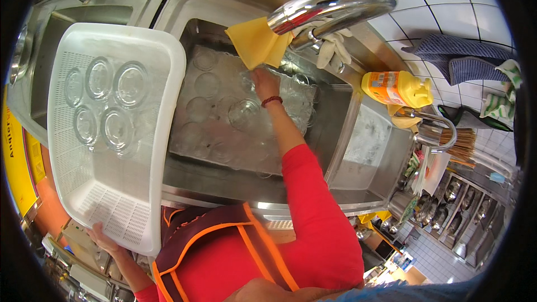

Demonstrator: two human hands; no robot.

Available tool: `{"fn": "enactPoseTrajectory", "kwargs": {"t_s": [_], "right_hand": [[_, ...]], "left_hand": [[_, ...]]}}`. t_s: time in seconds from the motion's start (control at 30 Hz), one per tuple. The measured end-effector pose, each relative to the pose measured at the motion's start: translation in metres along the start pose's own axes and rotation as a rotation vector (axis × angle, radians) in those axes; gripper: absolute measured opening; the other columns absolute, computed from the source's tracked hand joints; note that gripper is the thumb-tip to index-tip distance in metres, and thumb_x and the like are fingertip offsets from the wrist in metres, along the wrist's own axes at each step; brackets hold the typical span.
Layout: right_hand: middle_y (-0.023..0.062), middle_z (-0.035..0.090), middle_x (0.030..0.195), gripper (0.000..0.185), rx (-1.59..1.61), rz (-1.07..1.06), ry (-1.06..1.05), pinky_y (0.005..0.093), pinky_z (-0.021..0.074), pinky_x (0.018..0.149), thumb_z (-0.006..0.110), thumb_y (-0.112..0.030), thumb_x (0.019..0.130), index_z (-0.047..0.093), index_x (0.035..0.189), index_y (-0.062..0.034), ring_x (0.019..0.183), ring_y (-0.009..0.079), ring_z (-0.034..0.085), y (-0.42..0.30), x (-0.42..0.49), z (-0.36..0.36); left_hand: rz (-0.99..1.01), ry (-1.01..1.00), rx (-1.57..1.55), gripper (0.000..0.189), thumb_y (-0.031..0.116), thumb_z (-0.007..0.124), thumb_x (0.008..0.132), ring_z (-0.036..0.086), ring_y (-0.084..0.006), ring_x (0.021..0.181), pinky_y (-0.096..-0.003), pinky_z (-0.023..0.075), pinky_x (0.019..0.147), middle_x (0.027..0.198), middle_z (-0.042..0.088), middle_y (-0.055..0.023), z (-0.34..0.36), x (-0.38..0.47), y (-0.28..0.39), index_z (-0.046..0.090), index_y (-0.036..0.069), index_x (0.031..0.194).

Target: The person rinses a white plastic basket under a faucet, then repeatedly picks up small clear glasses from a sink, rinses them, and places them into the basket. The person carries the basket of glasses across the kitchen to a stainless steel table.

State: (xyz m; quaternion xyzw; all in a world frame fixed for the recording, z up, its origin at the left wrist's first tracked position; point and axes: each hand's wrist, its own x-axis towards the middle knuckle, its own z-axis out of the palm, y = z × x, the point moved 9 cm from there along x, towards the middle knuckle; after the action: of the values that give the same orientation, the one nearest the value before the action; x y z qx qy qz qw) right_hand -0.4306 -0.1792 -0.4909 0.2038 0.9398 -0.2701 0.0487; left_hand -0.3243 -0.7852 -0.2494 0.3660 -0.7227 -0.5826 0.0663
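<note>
My left hand [102, 239] grips the near rim of a white plastic basket [71, 201] with slotted walls. Several round clear glass pieces [131, 84], lids or small dishes, sit in the basket's far half. My right hand [266, 86] reaches into the stainless steel sink [323, 134] on the right, over a rectangular metal pan [268, 155]. Inside that pan more round glassware [245, 113] lies in what looks like water. The right fingertips are beside the glassware, partly hidden, and whether they grip a piece is unclear.
A chrome faucet [335, 4] arches over the sink, with a yellow cloth [256, 42] and pale gloves [333, 48] near it. A yellow pump bottle [394, 88] stands on the right divider. Another basin [373, 142] lies beyond; dark towels [465, 58] hang by the tiled wall.
</note>
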Motion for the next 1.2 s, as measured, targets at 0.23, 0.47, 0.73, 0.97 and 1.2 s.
{"fn": "enactPoseTrajectory", "kwargs": {"t_s": [0.23, 0.47, 0.73, 0.97, 1.2], "right_hand": [[0.0084, 0.060, 0.098, 0.023, -0.472, -0.069, -0.061, 0.0429, 0.0345, 0.086, 0.045, -0.020, 0.081, 0.063, 0.095, -0.0151, 0.091, 0.0271, 0.056, 0.013, -0.032, 0.037], [0.0133, 0.057, 0.110, 0.032, -0.227, 0.266, -0.381, 0.0454, 0.0397, 0.086, 0.039, -0.028, 0.086, 0.061, 0.103, -0.0113, 0.098, 0.0294, 0.055, 0.060, -0.025, 0.078], [0.0126, 0.061, 0.100, 0.029, 0.140, -0.140, -0.182, 0.0345, 0.0429, 0.079, 0.043, -0.026, 0.087, 0.058, 0.101, -0.0055, 0.090, 0.0276, 0.057, 0.033, -0.013, 0.026], [0.0140, 0.060, 0.102, 0.033, 0.085, -0.033, -0.257, 0.0321, 0.0425, 0.079, 0.045, -0.030, 0.088, 0.057, 0.107, -0.0061, 0.094, 0.0263, 0.057, -0.005, -0.031, -0.049], [0.0156, 0.060, 0.103, 0.034, -0.667, 0.044, -0.479, 0.0421, 0.0445, 0.080, 0.038, -0.026, 0.086, 0.062, 0.099, -0.0067, 0.094, 0.0325, 0.058, -0.072, -0.055, -0.093]], "left_hand": [[0.015, -0.021, 0.071, 0.050, 0.017, 0.046, 0.067, 0.052, -0.0232, 0.081, -0.0328, 0.0441, 0.070, 0.096, 0.050, -0.0145, 0.000, -0.001, 0.005, 0.041, -0.004, 0.112], [0.001, -0.008, -0.039, 0.052, 0.018, 0.047, 0.067, 0.052, -0.0242, 0.087, -0.0315, 0.0432, 0.072, 0.100, 0.049, -0.0162, -0.004, 0.002, -0.003, 0.042, -0.004, 0.114], [0.088, -0.012, -0.095, 0.048, 0.013, 0.046, 0.067, 0.048, -0.0207, 0.083, -0.0305, 0.0404, 0.071, 0.097, 0.049, -0.0126, -0.013, 0.008, -0.005, 0.041, -0.005, 0.111], [0.163, -0.045, -0.156, 0.047, 0.011, 0.044, 0.068, 0.045, -0.0183, 0.083, -0.0300, 0.0385, 0.075, 0.092, 0.046, -0.0113, -0.005, 0.005, 0.001, 0.039, -0.006, 0.111], [0.188, 0.004, -0.177, 0.048, 0.010, 0.047, 0.069, 0.047, -0.0187, 0.087, -0.0287, 0.0389, 0.078, 0.097, 0.048, -0.0116, -0.015, 0.011, -0.012, 0.038, -0.004, 0.114]]}}
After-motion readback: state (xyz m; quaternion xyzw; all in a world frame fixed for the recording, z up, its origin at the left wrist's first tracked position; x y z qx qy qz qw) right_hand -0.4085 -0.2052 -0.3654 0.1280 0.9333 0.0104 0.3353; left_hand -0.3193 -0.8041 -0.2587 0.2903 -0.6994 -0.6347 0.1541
